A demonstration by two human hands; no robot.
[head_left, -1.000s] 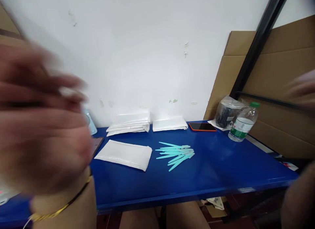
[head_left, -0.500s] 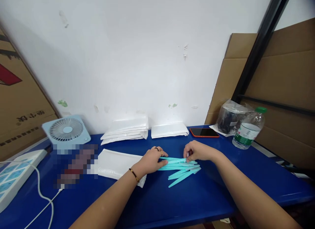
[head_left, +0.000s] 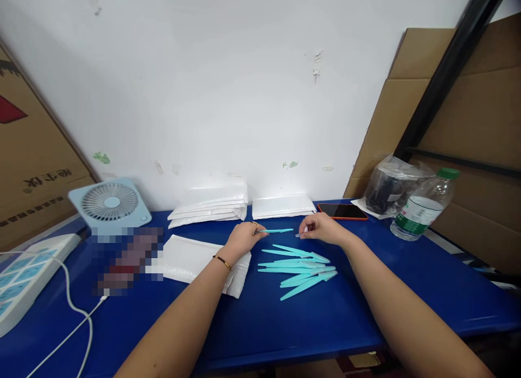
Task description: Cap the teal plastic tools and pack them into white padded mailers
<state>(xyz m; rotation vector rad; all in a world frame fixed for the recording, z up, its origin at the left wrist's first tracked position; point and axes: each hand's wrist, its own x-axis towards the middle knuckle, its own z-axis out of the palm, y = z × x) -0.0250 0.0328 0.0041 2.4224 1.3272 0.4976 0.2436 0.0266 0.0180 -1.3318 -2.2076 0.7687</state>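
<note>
My left hand (head_left: pixel 245 239), with a ring and a dark bracelet, is closed round the handle end of a teal eyebrow razor (head_left: pixel 280 231), held level above the table. Just right of its tip, my right hand (head_left: pixel 321 228) pinches a small clear cap (head_left: pixel 298 235), apart from the razor. Below both hands lies a loose fan of several teal eyebrow razors (head_left: pixel 297 267), their wider ends pointing right. A white padded mailer (head_left: pixel 187 258) rests flat beside my left forearm, which partly covers it.
Stacked white mailers (head_left: pixel 211 202) and a smaller white pile (head_left: pixel 283 205) stand against the wall. At right are a phone (head_left: pixel 342 211), a bagged dark object (head_left: pixel 385 188) and a water bottle (head_left: pixel 421 210). At left are a fan (head_left: pixel 109 202), a power strip (head_left: pixel 36 275) and a white cable (head_left: pixel 87 324).
Both hands have lifted away from the razor pile toward the wall. One razor is now in my left hand, and a clear cap shows in my right fingers. The view has shifted slightly.
</note>
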